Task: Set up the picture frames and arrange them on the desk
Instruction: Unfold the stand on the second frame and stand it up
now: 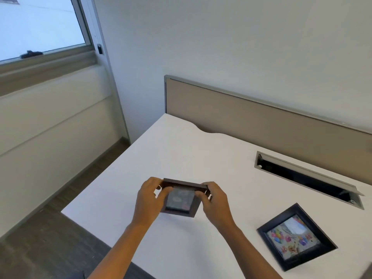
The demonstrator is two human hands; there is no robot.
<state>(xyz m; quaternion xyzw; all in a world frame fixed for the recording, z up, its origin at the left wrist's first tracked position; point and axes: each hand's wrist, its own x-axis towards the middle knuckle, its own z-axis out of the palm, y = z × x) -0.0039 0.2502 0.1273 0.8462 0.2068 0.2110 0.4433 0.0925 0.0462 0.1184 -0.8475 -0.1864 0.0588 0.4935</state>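
both forearms reach in from 6 o'clock, and the left hand (pixel 148 200) and right hand (pixel 214 202) clasp a small dark picture frame (pixel 180 200) by its side edges, fingers (pixel 165 190) curled shut around it, tilted above the white table (pixel 181 154). a second black frame (pixel 297 236) lies flat at 4 o'clock, well apart. an open cable tray (pixel 308 178) sits at 2 o'clock.

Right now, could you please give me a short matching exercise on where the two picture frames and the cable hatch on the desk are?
Things:
1. brown frame
2. black frame
3. cable hatch

States:
A. lying flat on the desk, picture up
B. lid open, set into the desk near the back panel
C. held above the desk by both hands

Pairs: 1-C, 2-A, 3-B
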